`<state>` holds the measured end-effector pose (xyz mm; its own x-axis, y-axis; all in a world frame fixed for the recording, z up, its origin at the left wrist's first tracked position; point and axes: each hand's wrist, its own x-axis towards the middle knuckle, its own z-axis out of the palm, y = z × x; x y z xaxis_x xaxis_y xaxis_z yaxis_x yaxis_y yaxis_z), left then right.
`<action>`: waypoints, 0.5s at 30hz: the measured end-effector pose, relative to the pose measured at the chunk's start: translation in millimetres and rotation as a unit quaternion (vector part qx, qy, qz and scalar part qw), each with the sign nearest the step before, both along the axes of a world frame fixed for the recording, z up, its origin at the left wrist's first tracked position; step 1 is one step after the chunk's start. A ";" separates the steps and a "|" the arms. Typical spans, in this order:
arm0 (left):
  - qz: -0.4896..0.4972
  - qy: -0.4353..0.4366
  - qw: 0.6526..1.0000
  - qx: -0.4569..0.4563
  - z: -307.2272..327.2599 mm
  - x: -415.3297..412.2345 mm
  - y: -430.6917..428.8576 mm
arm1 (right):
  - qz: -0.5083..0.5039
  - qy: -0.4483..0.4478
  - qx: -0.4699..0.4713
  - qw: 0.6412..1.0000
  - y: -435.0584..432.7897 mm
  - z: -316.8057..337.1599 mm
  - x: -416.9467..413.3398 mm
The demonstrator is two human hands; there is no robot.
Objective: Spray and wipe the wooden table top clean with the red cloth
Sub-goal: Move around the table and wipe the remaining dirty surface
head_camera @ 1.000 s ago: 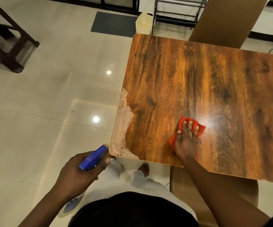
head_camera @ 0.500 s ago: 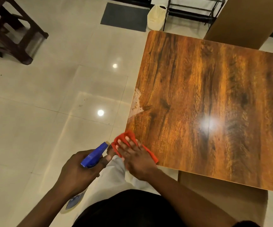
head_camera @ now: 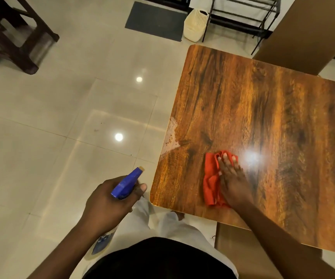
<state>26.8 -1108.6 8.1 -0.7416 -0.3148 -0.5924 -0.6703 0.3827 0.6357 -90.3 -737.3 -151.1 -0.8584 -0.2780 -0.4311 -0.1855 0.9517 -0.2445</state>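
- Your right hand (head_camera: pixel 232 179) lies flat, fingers spread, pressing the red cloth (head_camera: pixel 212 178) onto the wooden table top (head_camera: pixel 273 117) near its close-left corner; the cloth bunches out to the left of your palm.
- Soft and light, the cloth will likely slide and fold; keep your palm over its middle.
- Its long axis runs away from you, fingers pointing the same way.
- Your left hand (head_camera: pixel 110 202) is closed round the spray bottle (head_camera: pixel 127 183) off the table edge, nozzle aimed toward the pale smear (head_camera: pixel 170 135) beyond the cloth.
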 end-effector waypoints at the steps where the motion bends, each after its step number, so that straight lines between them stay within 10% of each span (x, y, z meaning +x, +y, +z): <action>1: 0.002 0.002 1.000 0.001 -0.1 -5.5 1.1 | -0.033 0.005 -0.011 0.999 -9.4 1.0 -19.5; 7: -0.011 0.018 0.999 -0.027 -1.9 -38.3 2.4 | -0.142 -0.006 -0.049 0.989 -98.6 0.3 -115.6; 15: -0.039 0.006 0.999 -0.022 5.5 -45.2 -10.9 | 0.068 0.013 -0.055 0.996 -179.6 -10.8 -148.2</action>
